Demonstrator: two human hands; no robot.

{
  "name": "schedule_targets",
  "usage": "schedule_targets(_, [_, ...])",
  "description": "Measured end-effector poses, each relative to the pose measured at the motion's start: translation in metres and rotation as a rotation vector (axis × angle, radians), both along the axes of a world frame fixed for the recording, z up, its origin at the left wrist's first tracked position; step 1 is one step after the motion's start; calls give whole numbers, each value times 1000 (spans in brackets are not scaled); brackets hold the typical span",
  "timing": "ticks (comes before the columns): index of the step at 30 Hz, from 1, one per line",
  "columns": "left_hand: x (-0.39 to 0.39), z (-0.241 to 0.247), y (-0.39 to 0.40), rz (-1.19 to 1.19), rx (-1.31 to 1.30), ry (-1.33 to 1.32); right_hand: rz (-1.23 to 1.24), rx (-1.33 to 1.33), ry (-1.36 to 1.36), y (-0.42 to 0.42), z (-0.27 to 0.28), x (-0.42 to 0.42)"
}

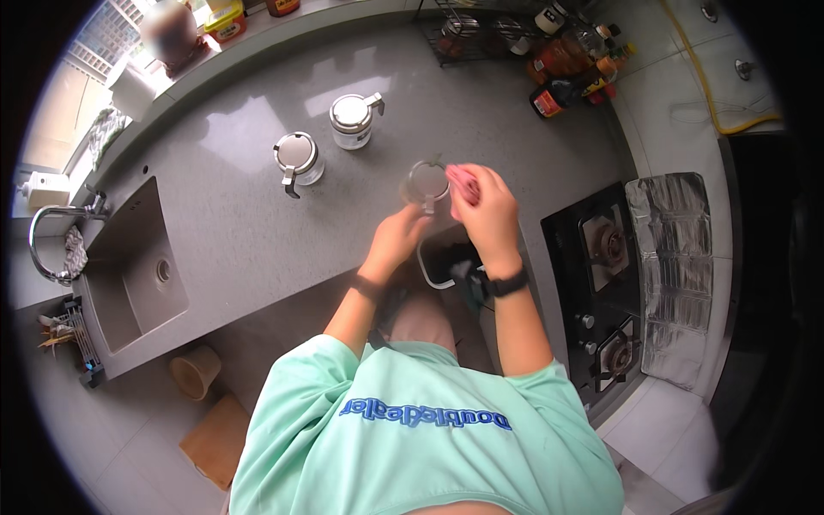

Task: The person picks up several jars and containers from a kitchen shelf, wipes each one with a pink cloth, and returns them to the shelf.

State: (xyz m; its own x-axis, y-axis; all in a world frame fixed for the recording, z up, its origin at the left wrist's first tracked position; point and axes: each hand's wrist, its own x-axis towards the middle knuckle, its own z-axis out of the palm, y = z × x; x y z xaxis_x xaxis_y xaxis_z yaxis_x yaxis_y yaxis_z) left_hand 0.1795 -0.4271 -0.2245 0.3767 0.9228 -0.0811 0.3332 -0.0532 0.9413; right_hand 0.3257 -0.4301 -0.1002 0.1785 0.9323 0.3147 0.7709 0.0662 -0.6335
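Observation:
A pink cloth [465, 185] is bunched in my right hand [492, 206], close against the right side of a lidded jar [429, 181]. My left hand [398, 237] grips this jar low on its near left side, by the metal clasp. Motion blurs the jar, and my fingers partly hide its body. Two similar clear jars with metal lids and clasps stand farther back on the counter: one jar [299, 158] to the left, another jar [352, 122] behind it.
A sink [138, 270] with a curved faucet [48, 222] lies left. On the right is a gas stove [599, 257] beside a foil splash guard [673, 277]. Sauce bottles [566, 90] and a wire rack [476, 32] stand at the back. An open black bin [444, 257] sits below the counter edge.

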Motion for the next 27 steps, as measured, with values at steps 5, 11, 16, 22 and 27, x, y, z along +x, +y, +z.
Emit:
schedule_targets(5, [0, 1, 0, -1, 63, -25, 98, 15, -306, 39, -33, -14])
schedule_targets(11, [0, -4, -1, 45, 128, -49, 247, 21, -316, 46, -40, -18])
schedule_targets(16, [5, -8, -2, 61, 136, -48, 569, -409, -67, 47, -4, 2])
schedule_targets(22, [-1, -12, -7, 41, 92, -35, 249, -474, 503, 12, 26, 49])
schedule_targets(27, [-18, -2, -12, 44, 151, -12, 121, -398, 1251, -43, 14, 57])
